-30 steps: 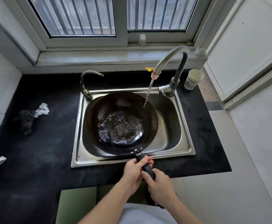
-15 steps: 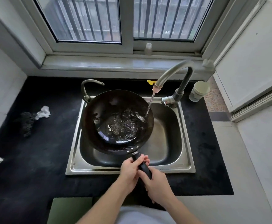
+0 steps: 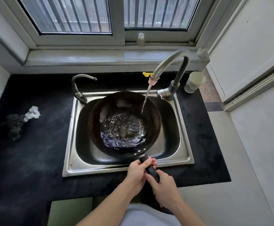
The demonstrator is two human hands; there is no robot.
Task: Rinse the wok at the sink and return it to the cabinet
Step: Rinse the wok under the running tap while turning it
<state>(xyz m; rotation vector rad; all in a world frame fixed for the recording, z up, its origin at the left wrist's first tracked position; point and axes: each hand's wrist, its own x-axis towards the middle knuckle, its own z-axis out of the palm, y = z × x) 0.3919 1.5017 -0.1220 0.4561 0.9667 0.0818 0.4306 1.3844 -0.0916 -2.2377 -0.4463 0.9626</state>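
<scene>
Two hands are sharing one handle (image 3: 149, 168), and that seems to be the reason the wok (image 3: 124, 123) is staying level: it is carrying a pool of water, which makes it heavy, so a doubled grip is likely keeping it from tipping. The wok is sitting over the sink (image 3: 184, 154), bowl up, filling most of the basin, with its far rim toward 12 o'clock. Whether it is resting on the basin floor or being held just above it, I cannot tell.

Its long axis is running from the bowl down through the handle, which is pointing toward about 5 o'clock, straight at the person. The left hand (image 3: 138, 172) is wrapping the handle nearest the bowl; the right hand (image 3: 164, 190) is gripping it just behind, closer to the body. Both are closed tight around it.

Water is falling from the tap (image 3: 170, 62), which is standing at the sink's 1 o'clock corner, and is landing on the wok's inner wall at about 2 o'clock, then churning in the bottom. Placing the bowl under the spout this way is letting the stream wash down the side.

A second, smaller tap (image 3: 82, 79) is standing at 11 o'clock. A cup (image 3: 195, 81) is sitting just beyond the tap at 2 o'clock. On the counter (image 3: 35, 160) at 9 o'clock, a scourer (image 3: 15, 126) and a crumpled tissue (image 3: 33, 112) are lying well apart from the sink.
</scene>
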